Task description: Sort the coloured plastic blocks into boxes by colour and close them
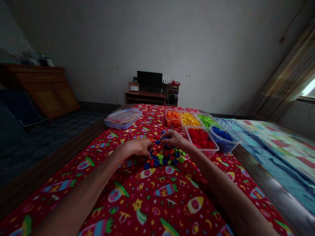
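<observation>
A loose heap of small plastic building blocks (164, 158) in blue, red, orange and green lies on the red patterned tablecloth (147, 203). My left hand (140, 147) is at the heap's left edge with its fingers curled down and pressed together; its fingertips are partly hidden. Over the far side of the heap, my right hand (174, 139) is closed in a pinch, and blue pieces show beside and under its fingers. Whatever either hand grips is too small and covered to make out.
Right of the heap stand clear tubs of sorted blocks: red (201, 151), blue (227, 144), orange (173, 123), yellow (189, 121) and green (205, 121). Stacked plastic lids (122, 118) lie at the far left. A bed (278, 144) adjoins the table's right side.
</observation>
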{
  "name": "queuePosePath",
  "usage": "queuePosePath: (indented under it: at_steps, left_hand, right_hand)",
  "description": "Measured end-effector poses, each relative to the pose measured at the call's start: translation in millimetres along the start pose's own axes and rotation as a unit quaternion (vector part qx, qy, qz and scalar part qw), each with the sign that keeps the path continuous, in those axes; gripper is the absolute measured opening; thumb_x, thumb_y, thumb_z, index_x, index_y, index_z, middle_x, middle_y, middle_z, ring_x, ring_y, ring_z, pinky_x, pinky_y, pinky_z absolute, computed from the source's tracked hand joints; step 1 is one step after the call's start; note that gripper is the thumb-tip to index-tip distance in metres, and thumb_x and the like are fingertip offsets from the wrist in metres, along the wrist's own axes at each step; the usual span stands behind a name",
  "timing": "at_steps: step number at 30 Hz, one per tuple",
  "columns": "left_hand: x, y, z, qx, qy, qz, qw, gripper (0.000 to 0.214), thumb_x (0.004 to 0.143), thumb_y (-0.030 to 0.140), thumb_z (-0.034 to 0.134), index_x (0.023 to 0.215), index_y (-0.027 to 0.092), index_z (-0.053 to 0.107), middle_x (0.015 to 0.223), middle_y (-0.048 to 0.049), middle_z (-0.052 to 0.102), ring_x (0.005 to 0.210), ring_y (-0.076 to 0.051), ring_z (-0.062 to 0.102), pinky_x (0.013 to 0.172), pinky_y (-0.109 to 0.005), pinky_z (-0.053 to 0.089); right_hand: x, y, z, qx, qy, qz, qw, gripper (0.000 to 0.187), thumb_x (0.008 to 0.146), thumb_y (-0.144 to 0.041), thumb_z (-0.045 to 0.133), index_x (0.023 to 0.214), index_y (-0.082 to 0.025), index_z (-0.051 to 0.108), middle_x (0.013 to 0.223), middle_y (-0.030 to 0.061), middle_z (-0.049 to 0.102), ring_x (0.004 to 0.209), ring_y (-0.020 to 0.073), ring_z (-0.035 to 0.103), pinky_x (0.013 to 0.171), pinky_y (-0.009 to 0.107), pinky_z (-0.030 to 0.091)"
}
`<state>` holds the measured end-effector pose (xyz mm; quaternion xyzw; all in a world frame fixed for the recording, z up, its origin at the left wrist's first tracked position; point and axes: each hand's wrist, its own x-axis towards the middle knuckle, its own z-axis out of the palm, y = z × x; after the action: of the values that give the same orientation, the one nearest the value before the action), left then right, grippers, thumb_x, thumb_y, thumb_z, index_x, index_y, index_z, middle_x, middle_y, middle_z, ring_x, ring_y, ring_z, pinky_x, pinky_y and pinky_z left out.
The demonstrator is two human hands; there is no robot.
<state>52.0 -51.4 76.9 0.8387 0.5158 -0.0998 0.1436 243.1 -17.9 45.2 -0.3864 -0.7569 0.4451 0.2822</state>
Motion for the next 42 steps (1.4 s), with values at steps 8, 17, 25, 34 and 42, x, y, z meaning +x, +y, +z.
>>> queuePosePath:
  at_steps: [8,17,25,34,42]
  left_hand:
    - [14,-25,7.1,-0.165,0.039,0.051,0.984,0.016,0.062,0.028,0.059,0.073,0.017,0.062,0.063,0.0037,0.061,0.058,-0.013,0.054,0.051,-0.02,0.038]
    - [22,-37,10.0,-0.313,0.086,0.103,0.94,0.024,0.061,0.036,0.063,0.075,0.017,0.063,0.071,0.0014,0.064,0.067,-0.015,0.057,0.063,-0.023,0.044]
    - [23,-40,11.5,-0.318,0.104,0.1,0.937,0.024,0.063,0.038,0.064,0.074,0.017,0.064,0.068,0.0013,0.063,0.064,-0.015,0.056,0.06,-0.023,0.043]
    - [40,-24,25.0,-0.392,0.153,0.04,0.906,0.034,0.062,0.05,0.062,0.067,0.017,0.057,0.055,0.0031,0.055,0.048,-0.011,0.046,0.046,-0.022,0.034]
    - [34,-18,22.7,-0.222,0.277,0.019,0.935,0.052,0.081,0.059,0.04,0.055,0.016,0.052,0.052,0.0019,0.047,0.054,-0.012,0.044,0.049,-0.024,0.027]
  right_hand:
    - [-3,-4,1,-0.017,0.015,0.026,0.999,0.011,0.071,-0.019,0.062,0.08,-0.013,0.065,0.056,-0.0059,0.054,0.045,0.0055,0.045,0.044,0.017,0.034]
    - [-5,-8,7,-0.204,0.037,-0.039,0.978,0.028,0.072,-0.018,0.065,0.1,-0.016,0.07,0.079,0.0014,0.067,0.069,0.0118,0.059,0.061,0.02,0.041]
    - [-5,2,14,-0.26,0.043,-0.07,0.962,0.036,0.075,-0.02,0.063,0.111,-0.014,0.065,0.096,0.0076,0.069,0.086,0.0181,0.062,0.07,0.024,0.043]
    - [-3,-1,21,-0.228,0.009,-0.052,0.972,0.02,0.076,-0.025,0.064,0.091,-0.012,0.066,0.07,-0.0007,0.059,0.062,0.0099,0.051,0.053,0.019,0.031]
    - [-5,-1,10,-0.295,0.083,-0.103,0.946,0.015,0.083,-0.021,0.053,0.077,-0.012,0.064,0.064,0.0006,0.057,0.059,0.0094,0.045,0.056,0.021,0.029]
